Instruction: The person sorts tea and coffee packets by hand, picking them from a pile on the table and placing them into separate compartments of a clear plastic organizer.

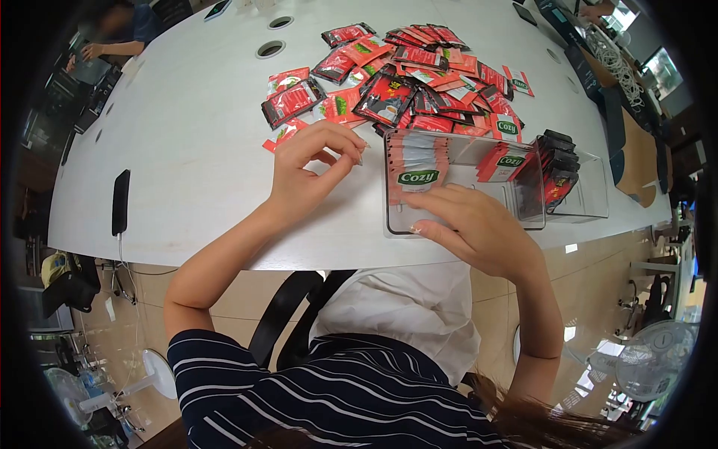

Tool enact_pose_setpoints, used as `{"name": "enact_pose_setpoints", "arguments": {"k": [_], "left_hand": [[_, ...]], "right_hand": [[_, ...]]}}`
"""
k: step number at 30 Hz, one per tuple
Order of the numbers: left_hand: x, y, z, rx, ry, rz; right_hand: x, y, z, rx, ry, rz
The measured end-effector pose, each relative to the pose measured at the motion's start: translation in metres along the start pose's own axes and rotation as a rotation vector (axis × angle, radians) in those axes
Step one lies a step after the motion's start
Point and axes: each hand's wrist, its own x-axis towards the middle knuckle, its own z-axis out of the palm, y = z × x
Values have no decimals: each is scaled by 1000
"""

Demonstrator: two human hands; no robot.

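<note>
My left hand [318,166] is above the white table, left of a clear plastic box [464,221]. Its fingers are curled with thumb and fingertips close together; whatever may be between them is too small to name. My right hand [475,228] reaches over the box's front edge, fingers apart, fingertips at the lower end of a row of Cozy packets [417,176] standing in the left part. More Cozy packets [502,163] stand farther right in the box. Black and red packets [559,176] stand in the right part. Behind the box lies a loose pile of red and black packets [387,96].
A black phone [120,202] with a white cable lies at the table's left. Two round cable holes [270,49] are at the back. A person [134,34] sits at the far left. Brown cardboard [636,161] and coiled white cables [621,71] are at the right.
</note>
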Motion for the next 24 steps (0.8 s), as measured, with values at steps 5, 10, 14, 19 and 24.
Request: {"name": "enact_pose_setpoints", "arguments": {"k": [5,10,14,19,24], "left_hand": [[-1,0,1,17,-12,6],[-1,1,-3,41,-62,10],[0,0,-2,38,-61,13],[0,-1,-3,38,-71,-33],[4,-6,-2,81,-49,-44]], "right_hand": [[1,6,3,1,2,-45],[1,-1,-1,-10,-20,-29],[-2,-1,-1,-33,-6,-54],[-16,-4,-10,-23,51,-37],[-49,3,-18,-31,316,-76]]}}
